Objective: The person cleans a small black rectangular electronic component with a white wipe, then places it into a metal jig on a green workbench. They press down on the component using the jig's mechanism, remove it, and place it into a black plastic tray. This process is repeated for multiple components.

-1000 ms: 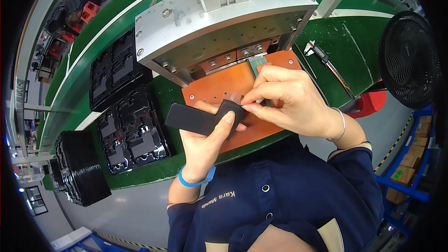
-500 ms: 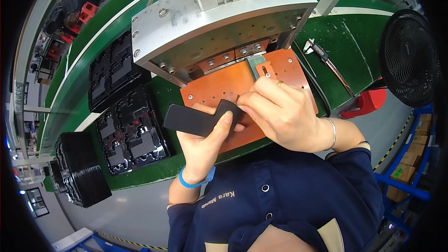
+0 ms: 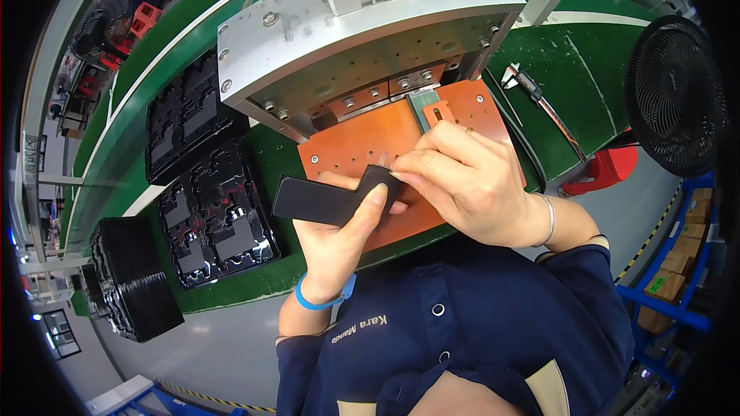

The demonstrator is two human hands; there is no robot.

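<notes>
My left hand is closed round a flat black L-shaped piece, its thumb pressed on the face near the bend. At the piece's upper right end, the fingers of my right hand pinch together at the edge. A small clear strip sticks up there; whether my right fingertips hold it or another small bit cannot be made out. Both hands are above the orange base plate of a metal press. A grey-green bar and a slotted orange block lie on that plate.
Black moulded trays lie on the green bench left of the press, with a stack of black trays at the bench edge. On the right are a digital caliper, a black cable, a black fan and a red stool.
The black piece has turned and shifted very slightly in my left hand. My right hand has tilted a little, its fingertips still at the piece's edge.
</notes>
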